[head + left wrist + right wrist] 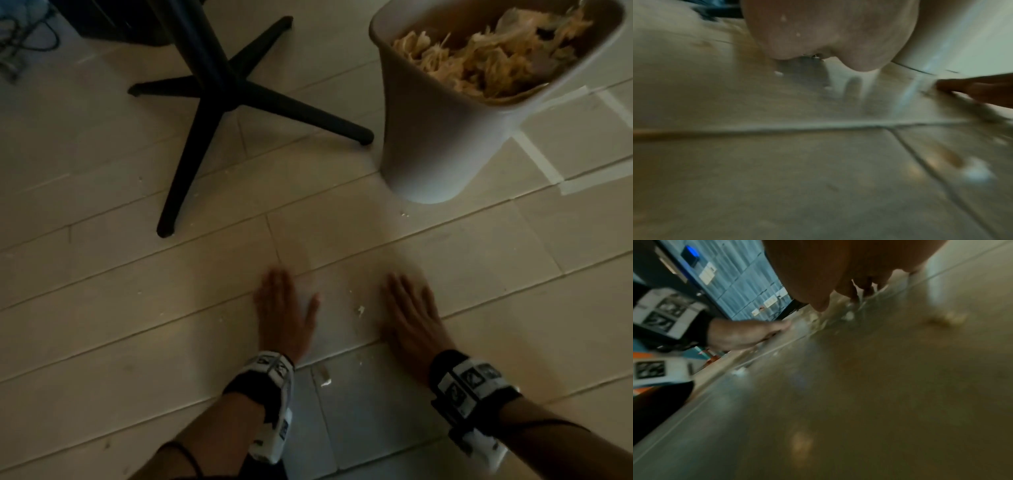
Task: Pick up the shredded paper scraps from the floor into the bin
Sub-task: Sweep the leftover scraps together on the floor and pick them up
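Note:
Both my hands lie flat on the pale plank floor, palms down and fingers straight. My left hand [284,308] and right hand [409,311] are a hand's width apart. Small white paper scraps [360,310] lie between them, and another scrap [325,382] sits nearer my wrists. The white bin [438,147] stands beyond my right hand, heaped with shredded paper [489,65]. In the left wrist view, bits [779,73] lie under my palm [828,32]; the right wrist view shows crumbs [849,316] by my fingers [818,303].
A black star-shaped chair base [219,92] stands on the floor beyond my left hand. White tape lines [537,157] mark the floor right of the bin. A tiny scrap [405,215] lies at the bin's foot. Cables [20,37] sit at the far left.

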{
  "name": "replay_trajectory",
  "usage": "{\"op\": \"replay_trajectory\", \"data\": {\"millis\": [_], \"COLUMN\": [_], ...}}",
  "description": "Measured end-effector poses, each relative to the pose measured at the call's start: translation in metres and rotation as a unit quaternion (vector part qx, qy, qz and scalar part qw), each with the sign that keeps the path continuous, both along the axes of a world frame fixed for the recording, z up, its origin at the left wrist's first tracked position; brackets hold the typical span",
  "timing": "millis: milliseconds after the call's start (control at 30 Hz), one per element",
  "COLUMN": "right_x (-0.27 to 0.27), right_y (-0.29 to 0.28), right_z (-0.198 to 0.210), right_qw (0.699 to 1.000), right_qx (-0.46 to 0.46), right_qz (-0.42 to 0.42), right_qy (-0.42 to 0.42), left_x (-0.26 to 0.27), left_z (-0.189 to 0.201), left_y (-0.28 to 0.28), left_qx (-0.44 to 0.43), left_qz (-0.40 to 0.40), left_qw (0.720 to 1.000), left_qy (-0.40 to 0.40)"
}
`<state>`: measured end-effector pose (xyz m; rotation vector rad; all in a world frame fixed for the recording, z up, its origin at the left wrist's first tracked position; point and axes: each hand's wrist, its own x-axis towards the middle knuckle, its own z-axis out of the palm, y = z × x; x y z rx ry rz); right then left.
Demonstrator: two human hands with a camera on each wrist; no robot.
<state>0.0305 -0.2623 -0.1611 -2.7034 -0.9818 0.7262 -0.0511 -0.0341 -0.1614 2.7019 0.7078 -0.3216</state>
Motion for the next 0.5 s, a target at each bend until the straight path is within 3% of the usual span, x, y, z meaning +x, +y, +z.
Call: {"op": "replay_trajectory", "data": {"millis": [133, 200, 267, 333, 500], "right_x": [-0.024, -0.009, 0.018, 0.049, 0.117], "right_y": [-0.004, -0.009, -0.009, -0.005, 0.018], "right_z": [0.0, 0.005, 0.011, 0.018, 0.029], "right_qw": [0.997, 0.998, 0.998, 0.998, 1.0], "right_qx": [0.05, 0.056, 0.065, 0.058, -0.005], "right_qz": [0.06, 0.043, 0.004, -0.032, -0.006], "right_qy": [-0.007, -0.003, -0.019, -0.024, -0.021], "left_x": [-0.005, -0.001, 0.015, 0.043, 0.109], "left_z": [0.003, 0.009, 0.013, 0.016, 0.021], "left_y": [-0.053, -0.047, -0.022, 0.012, 0.079], "left_qx": [-0.024, -0.078, -0.098, -0.062, 0.003], "left_qz": [-0.212, -0.245, -0.211, -0.142, -0.007], "left_qw": [0.977, 0.966, 0.969, 0.982, 1.0], "left_qy": [0.003, -0.03, -0.079, -0.109, 0.015]}}
